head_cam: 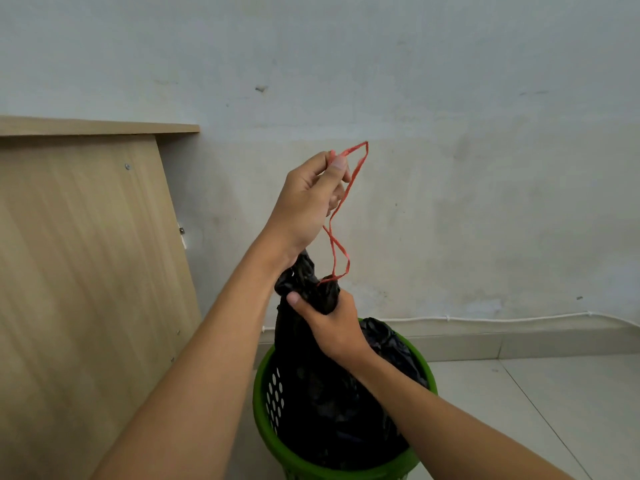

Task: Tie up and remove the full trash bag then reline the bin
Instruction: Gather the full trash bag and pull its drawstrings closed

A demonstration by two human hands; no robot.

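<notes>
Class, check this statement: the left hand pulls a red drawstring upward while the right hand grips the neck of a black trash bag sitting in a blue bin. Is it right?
One detail is wrong: the bin is green, not blue, as the head view shows. The rest holds: the left hand pulls the red drawstring upward while the right hand grips the neck of the black trash bag.

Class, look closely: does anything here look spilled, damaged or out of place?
Nothing spilled or torn. The black bag sits in the green bin, its neck gripped by the right hand, while the left hand pinches the red drawstring.
</notes>
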